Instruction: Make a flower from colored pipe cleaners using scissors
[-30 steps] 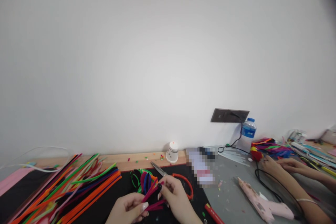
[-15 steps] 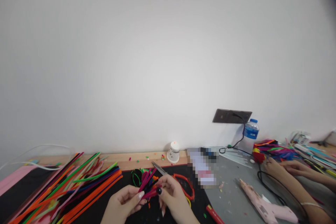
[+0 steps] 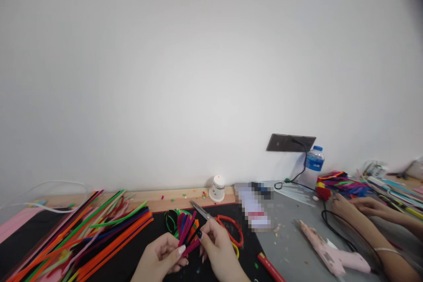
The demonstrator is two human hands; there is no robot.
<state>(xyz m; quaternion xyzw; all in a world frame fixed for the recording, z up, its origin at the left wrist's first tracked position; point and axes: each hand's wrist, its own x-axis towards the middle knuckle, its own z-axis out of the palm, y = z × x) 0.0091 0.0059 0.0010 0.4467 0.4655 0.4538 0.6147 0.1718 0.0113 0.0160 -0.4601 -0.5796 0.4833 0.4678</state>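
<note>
My left hand (image 3: 163,253) pinches a bundle of magenta pipe cleaners (image 3: 187,230) between thumb and fingers. On the bundle's other side, my right hand (image 3: 214,242) has its fingers closed on the magenta strands, near a dark piece that crosses them. Just behind my hands lies a tangle of green and black pipe cleaners (image 3: 171,221). Scissors with orange handles (image 3: 238,229) rest on the black mat (image 3: 155,224), their blades pointing to the back left and partly hidden behind my right hand.
Many coloured pipe cleaners (image 3: 109,242) lie at the left. A white paper cup (image 3: 217,188) stands by the wall. To the right are a blurred-out phone (image 3: 254,207), a pink glue gun (image 3: 333,253), a water bottle (image 3: 312,167) and another person's hands (image 3: 343,207).
My hands stay on the magenta bundle, which now fans out more upright. My left hand has shifted slightly right and down. The view has tilted a little.
</note>
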